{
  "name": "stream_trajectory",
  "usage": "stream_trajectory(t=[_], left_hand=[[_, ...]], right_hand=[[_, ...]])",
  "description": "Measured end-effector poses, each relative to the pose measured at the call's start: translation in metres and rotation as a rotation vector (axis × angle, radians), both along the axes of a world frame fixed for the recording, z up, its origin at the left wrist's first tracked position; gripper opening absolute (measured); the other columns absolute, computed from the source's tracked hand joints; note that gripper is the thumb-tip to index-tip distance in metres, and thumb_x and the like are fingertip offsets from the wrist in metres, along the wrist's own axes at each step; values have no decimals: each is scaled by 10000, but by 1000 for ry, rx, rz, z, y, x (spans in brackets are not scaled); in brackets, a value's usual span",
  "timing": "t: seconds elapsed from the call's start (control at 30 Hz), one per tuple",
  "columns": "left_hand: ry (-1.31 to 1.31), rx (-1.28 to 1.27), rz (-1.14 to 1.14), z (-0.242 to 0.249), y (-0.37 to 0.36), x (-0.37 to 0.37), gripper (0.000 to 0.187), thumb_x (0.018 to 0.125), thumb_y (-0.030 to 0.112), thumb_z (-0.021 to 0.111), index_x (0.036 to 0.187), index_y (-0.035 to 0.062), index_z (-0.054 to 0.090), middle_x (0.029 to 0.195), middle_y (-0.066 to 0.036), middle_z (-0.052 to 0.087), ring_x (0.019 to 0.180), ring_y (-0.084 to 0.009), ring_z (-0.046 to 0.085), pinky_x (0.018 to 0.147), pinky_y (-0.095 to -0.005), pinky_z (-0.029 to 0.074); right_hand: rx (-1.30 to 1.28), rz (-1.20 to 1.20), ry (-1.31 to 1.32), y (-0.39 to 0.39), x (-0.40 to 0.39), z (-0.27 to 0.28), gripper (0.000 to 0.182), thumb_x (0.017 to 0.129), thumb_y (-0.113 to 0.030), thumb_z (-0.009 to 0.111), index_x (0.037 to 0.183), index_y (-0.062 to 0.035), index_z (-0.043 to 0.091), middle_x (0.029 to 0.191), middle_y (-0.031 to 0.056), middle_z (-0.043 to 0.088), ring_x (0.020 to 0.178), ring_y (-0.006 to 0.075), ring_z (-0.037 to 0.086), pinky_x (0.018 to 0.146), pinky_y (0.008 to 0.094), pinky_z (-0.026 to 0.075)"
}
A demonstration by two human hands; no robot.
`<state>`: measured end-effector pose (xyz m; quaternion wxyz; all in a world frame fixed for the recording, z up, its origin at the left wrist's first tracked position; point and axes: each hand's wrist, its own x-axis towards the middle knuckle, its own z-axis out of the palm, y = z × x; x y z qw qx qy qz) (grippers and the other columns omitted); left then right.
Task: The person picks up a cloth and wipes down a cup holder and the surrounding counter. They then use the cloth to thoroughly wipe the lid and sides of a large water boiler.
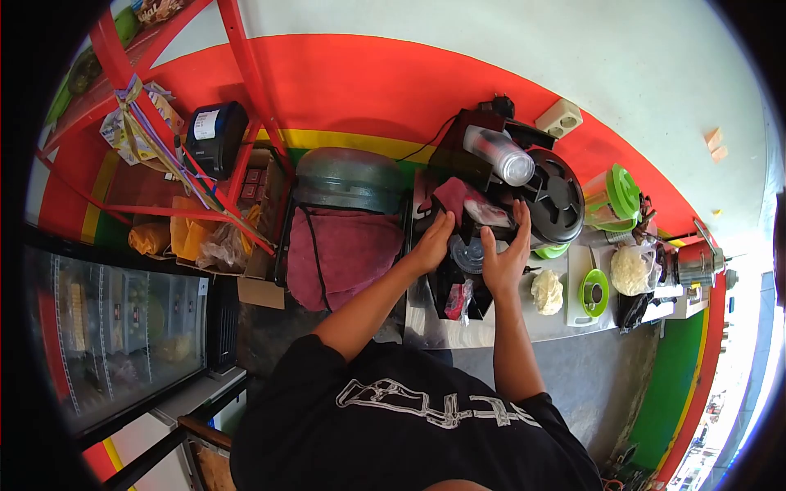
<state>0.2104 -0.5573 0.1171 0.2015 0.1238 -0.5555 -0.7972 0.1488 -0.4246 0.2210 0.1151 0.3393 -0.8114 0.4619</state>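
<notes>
Both hands are at a black box-like holder [491,192] on the metal counter. My left hand [434,242] is at its left side, beside a dark red cloth [449,196], with fingers close together; what it grips, if anything, is hidden. My right hand [509,252] has its fingers raised and apart at the right side, near a clear packet [485,211]. Between the hands lie clear round lids [467,255]. A clear plastic cup stack [501,155] lies above, and a small red packet [458,300] sits in the black tray below.
A round black lid [558,196] stands right of the holder. Farther right are a green-lidded container [614,196], bagged white food [630,270] and a green strainer [594,292]. A maroon cloth [344,254] hangs at left, near a red shelf [123,106] and a glass-door fridge [123,327].
</notes>
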Motion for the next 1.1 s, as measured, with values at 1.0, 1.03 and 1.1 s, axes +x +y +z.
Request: stream_trajectory(t=[1.0, 1.03, 1.1], left_hand=[[-111, 54, 206, -48, -85, -120, 465, 1134, 397, 459, 1304, 27, 683, 1309, -124, 681, 1193, -206, 601, 1090, -343, 403], [-42, 22, 274, -47, -78, -124, 477, 1132, 400, 469, 1335, 18, 669, 1328, -116, 678, 1229, -201, 593, 1112, -332, 391], [32, -14, 347, -33, -70, -121, 493, 1130, 404, 480, 1367, 9, 655, 1347, -108, 674, 1264, -196, 586, 1134, -320, 379]], right_hand=[[63, 12, -7, 0, -2, 0, 863, 954, -266, 761, 1628, 24, 306, 1533, 260, 550, 1444, 394, 513, 1218, 487, 338], [64, 8, -6, 2, -2, 0, 885, 935, -266, 781, 1624, 30, 311, 1532, 261, 551, 1440, 407, 512, 1213, 488, 347], [60, 9, 0, 2, -3, -2, 906, 917, -265, 801, 1620, 35, 316, 1532, 261, 552, 1437, 419, 511, 1208, 488, 356]])
